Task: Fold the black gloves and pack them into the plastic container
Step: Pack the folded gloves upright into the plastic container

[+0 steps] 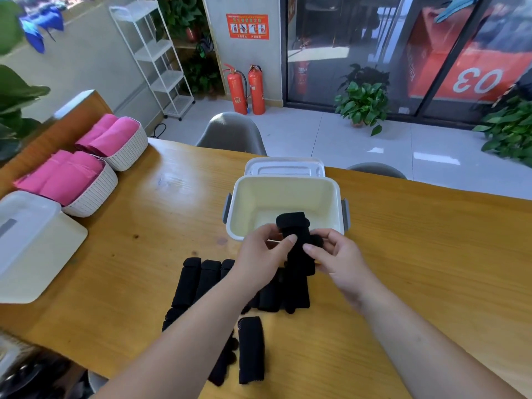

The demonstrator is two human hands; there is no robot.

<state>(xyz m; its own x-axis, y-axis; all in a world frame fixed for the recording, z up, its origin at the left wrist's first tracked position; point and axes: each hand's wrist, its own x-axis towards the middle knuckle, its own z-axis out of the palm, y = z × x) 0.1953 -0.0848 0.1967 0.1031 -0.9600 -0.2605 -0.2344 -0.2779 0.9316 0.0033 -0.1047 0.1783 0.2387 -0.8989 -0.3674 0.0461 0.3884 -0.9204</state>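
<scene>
Head view, left hand (263,256), right hand (341,254) pinching glove (295,226) above container (288,181) rim

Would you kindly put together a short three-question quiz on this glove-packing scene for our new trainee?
1. True or false: the plastic container has its lid fitted on top.
2. What are the left hand and right hand holding together?
A. a pink cloth
B. a black glove
C. a fire extinguisher
3. Fill in the blank: the white baskets at the left of the table hold ___ cloths.

Key:
1. False: the container is open, and the lid lies just behind it.
2. B
3. pink
</scene>
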